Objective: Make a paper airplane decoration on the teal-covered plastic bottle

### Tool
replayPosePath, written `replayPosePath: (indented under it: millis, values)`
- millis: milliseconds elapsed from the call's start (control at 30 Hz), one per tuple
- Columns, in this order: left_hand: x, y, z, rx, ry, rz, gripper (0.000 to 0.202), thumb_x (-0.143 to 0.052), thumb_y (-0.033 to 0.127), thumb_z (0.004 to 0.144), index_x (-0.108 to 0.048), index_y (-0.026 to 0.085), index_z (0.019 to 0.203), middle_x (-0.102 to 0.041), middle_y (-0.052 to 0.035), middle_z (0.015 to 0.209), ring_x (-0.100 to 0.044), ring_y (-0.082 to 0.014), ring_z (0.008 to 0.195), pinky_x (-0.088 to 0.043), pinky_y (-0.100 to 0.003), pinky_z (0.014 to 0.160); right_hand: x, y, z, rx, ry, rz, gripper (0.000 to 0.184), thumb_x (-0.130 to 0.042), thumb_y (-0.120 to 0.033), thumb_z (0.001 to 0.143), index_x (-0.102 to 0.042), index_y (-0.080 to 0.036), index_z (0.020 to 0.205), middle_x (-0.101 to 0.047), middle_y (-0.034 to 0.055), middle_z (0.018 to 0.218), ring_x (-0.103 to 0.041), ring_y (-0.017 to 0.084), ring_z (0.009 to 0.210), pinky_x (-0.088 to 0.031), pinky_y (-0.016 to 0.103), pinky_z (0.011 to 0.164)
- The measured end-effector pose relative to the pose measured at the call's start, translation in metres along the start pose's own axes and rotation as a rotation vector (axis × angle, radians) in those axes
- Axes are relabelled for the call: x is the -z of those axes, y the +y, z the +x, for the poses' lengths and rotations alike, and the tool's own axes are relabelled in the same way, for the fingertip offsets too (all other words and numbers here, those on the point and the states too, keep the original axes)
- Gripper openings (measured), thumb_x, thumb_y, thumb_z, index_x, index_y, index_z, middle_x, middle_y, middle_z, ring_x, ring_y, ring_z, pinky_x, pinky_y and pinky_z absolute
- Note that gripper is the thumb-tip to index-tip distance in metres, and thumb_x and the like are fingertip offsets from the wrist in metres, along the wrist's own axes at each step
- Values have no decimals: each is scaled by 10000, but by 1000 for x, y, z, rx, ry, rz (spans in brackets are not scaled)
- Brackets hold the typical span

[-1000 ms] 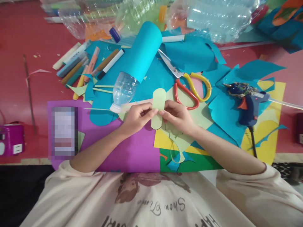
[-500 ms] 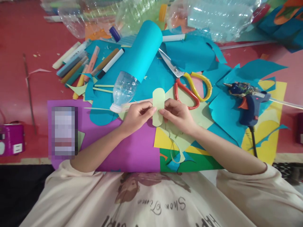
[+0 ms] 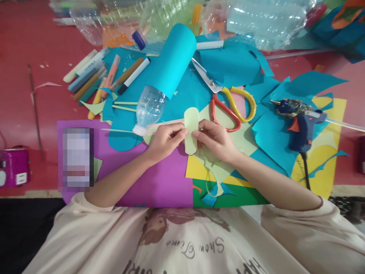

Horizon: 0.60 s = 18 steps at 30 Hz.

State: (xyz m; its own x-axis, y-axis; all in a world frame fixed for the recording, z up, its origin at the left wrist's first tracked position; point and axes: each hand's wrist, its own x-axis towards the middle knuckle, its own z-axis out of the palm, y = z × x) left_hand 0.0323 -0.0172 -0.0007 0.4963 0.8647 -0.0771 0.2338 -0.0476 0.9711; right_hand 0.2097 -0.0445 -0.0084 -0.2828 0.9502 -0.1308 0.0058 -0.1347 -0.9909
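A pale green paper strip with rounded ends (image 3: pixel 191 131) stands lengthwise between my two hands. My left hand (image 3: pixel 169 140) pinches its left edge between thumb and fingers. On the opposite edge, my right hand (image 3: pixel 214 137) grips it the same way. Just beyond my left hand lies a clear plastic bottle (image 3: pixel 150 107), neck toward me, its body wrapped in a bright blue paper tube (image 3: pixel 173 61). Scissors (image 3: pixel 225 101) with one red and one yellow handle rest beyond my right hand, blades pointing away to the left.
Several markers (image 3: pixel 91 76) lie at the far left. A blurred-out phone (image 3: pixel 76 158) rests on purple paper (image 3: pixel 148 175). At the right is a dark blue glue gun (image 3: pixel 299 127) with a cord. Large clear bottles (image 3: pixel 262 23) line the back, and paper scraps lie around.
The paper strip has tilted very slightly, its lower end a little nearer to me. Both hands keep their hold in almost the same place.
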Motion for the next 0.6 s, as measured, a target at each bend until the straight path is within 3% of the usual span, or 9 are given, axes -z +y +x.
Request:
replayPosePath:
  millis: [233, 400, 600]
  values:
    - [0, 2, 0, -22, 35, 32, 386, -507, 309, 903, -429, 191, 544, -440, 32, 523, -420, -93, 516, -318, -249, 507, 1, -2, 0, 29, 19, -16, 394, -534, -571, 913, -512, -212, 752, -521, -47, 557, -520, 97, 468, -398, 253, 466]
    - [0, 0, 0, -7, -2, 28, 378, -508, 319, 896, -413, 193, 552, -417, 47, 506, -392, -82, 474, -286, -243, 469, -1, 2, 1, -35, -3, 51, 419, -702, -586, 781, -494, -223, 771, -485, -59, 624, -514, 95, 487, -404, 245, 436]
    - [-1, -4, 0, 8, -16, 46, 361, -550, 362, 879, -425, 195, 584, -423, 53, 528, -402, -76, 471, -293, -237, 455, -1, 4, 1, -37, 10, 69, 457, -683, -601, 790, -449, -223, 683, -455, -62, 566, -479, 91, 484, -381, 241, 438]
